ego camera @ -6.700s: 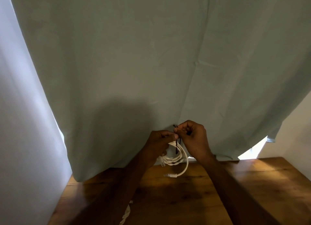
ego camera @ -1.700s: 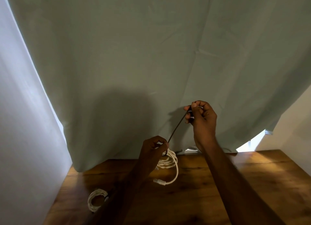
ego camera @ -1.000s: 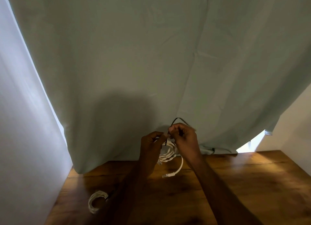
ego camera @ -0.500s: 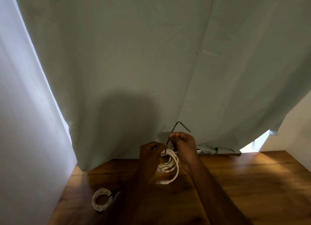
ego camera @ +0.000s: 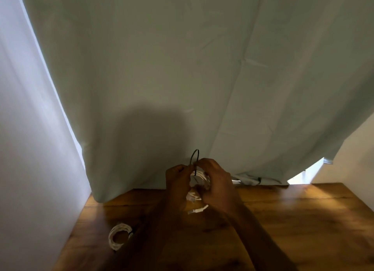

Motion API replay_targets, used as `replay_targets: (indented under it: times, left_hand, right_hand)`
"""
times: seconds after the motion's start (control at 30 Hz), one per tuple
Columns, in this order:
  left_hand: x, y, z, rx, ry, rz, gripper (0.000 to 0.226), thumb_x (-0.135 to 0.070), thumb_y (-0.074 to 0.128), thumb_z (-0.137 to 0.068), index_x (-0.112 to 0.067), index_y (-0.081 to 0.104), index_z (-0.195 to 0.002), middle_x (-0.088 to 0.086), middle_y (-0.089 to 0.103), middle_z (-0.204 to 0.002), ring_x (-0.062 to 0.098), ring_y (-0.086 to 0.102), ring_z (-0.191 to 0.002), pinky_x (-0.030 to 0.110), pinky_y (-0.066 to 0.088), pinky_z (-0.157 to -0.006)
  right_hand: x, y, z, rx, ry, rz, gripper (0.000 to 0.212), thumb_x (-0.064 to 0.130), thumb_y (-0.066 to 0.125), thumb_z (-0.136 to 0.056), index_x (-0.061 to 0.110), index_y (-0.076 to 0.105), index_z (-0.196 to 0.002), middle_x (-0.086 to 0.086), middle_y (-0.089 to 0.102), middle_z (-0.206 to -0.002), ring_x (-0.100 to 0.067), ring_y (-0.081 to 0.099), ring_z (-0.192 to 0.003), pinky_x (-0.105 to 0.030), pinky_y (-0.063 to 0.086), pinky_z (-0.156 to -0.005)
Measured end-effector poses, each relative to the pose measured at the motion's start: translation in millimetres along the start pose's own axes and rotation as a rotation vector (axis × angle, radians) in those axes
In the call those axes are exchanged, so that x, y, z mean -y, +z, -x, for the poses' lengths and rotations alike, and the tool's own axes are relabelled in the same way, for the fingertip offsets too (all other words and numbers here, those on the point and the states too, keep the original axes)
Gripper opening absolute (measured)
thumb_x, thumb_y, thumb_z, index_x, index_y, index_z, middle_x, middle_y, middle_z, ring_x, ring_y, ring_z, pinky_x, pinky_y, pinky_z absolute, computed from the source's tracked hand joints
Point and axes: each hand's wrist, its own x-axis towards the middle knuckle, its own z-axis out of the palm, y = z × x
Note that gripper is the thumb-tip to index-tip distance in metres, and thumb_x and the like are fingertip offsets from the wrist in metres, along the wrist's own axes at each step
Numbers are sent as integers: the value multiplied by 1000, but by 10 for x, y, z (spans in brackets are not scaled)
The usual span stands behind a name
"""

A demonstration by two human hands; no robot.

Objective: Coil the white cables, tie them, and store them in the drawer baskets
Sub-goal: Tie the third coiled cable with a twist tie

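Both hands hold a coiled white cable (ego camera: pixel 199 179) in the air above the wooden table (ego camera: pixel 283 220), near its far edge. My left hand (ego camera: pixel 177 181) grips the coil's left side. My right hand (ego camera: pixel 215 181) closes over its right side and pinches a thin black tie (ego camera: pixel 194 156), which loops up above the fingers. The cable's white plug end (ego camera: pixel 197 210) hangs below the hands. A second white coil (ego camera: pixel 119 234) lies flat on the table at the left, beside my left forearm. No drawer or basket is in view.
A pale green curtain (ego camera: pixel 182 68) hangs right behind the table and fills most of the view. A white wall (ego camera: pixel 24 149) borders the table's left side. A thin dark cord (ego camera: pixel 257 179) lies under the curtain hem at the far edge.
My right hand has come down from its raised pull on the black tie and closed in against the coil. The tie now stands as a short loop above the fingers.
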Motion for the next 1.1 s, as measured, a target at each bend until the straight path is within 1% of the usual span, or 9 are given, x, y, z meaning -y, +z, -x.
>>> replay_targets:
  times: [0.07, 0.2, 0.33, 0.47, 0.53, 0.63, 0.77, 0.9, 1.1]
  left_hand:
    - [-41, 10, -18, 42, 17, -33, 24, -12, 69, -87, 2, 64, -68, 3, 43, -49, 12, 39, -43, 22, 31, -43]
    - [-167, 27, -45, 86, 65, -26, 25, -12, 69, -87, -1, 60, -67, 4, 38, -49, 13, 34, -41, 23, 30, -41]
    - [-222, 35, -63, 106, 112, -40, 32, -13, 69, -88, -6, 56, -60, 2, 42, -47, 14, 38, -41, 24, 34, -41]
    - [-235, -1, -57, 169, 229, -109, 20, -22, 70, -90, -8, 66, -77, 4, 53, -50, 14, 46, -40, 23, 38, -41]
    - [-228, -42, -40, 235, 275, -111, 18, -21, 68, -91, -8, 68, -78, 6, 53, -51, 14, 47, -39, 22, 37, -41]
    - [-233, -77, -4, 321, 334, -186, 12, -13, 67, -91, -8, 71, -81, -2, 61, -54, 7, 52, -40, 20, 39, -42]
    - [-244, -43, 0, 339, 348, -229, 23, -12, 67, -91, -7, 70, -69, 1, 63, -57, 8, 53, -45, 23, 40, -47]
    - [-229, 40, -11, 334, 251, -128, 22, -13, 67, -91, -8, 72, -70, 1, 55, -51, 12, 45, -41, 22, 35, -42]
    - [-235, 73, -79, 288, 152, -58, 20, -11, 66, -90, -8, 72, -71, 9, 56, -56, 17, 48, -45, 21, 35, -43]
  right_hand:
    - [-18, -16, -66, -29, 1, 11, 61, 20, 68, -75, 38, 51, -130, 13, 55, -133, -14, 61, -115, -47, 54, -91]
    - [2, -17, -137, -127, -7, 110, 32, 19, 63, -90, 26, 67, -121, 2, 53, -136, -21, 57, -121, -43, 52, -96]
    - [18, -8, -181, -156, 25, -118, 23, 5, 62, -93, 17, 73, -109, 1, 66, -113, -16, 65, -104, -22, 51, -90]
    - [-3, -38, -224, -39, 203, -226, 21, 8, 61, -95, 19, 72, -109, 3, 71, -105, -5, 65, -94, -4, 43, -76]
    - [-17, -79, -262, 16, 266, -276, 15, 12, 63, -95, 18, 72, -104, 3, 69, -103, -5, 64, -92, -10, 45, -76]
    - [-18, -212, -296, 128, 313, -382, 10, 12, 66, -91, 16, 75, -89, -5, 73, -91, -19, 70, -88, -36, 53, -78]
    - [-53, -300, -246, 220, 349, -331, 31, -7, 69, -74, 22, 71, -86, -4, 71, -94, -23, 68, -89, -31, 52, -76]
    - [-119, -164, -213, 48, 319, -189, 25, 3, 79, -75, 19, 64, -88, 4, 61, -95, -8, 61, -84, -10, 44, -66]
    - [-123, -146, -146, -267, 18, -72, 16, 12, 73, -86, 17, 72, -101, 6, 66, -100, -4, 63, -88, -13, 47, -76]
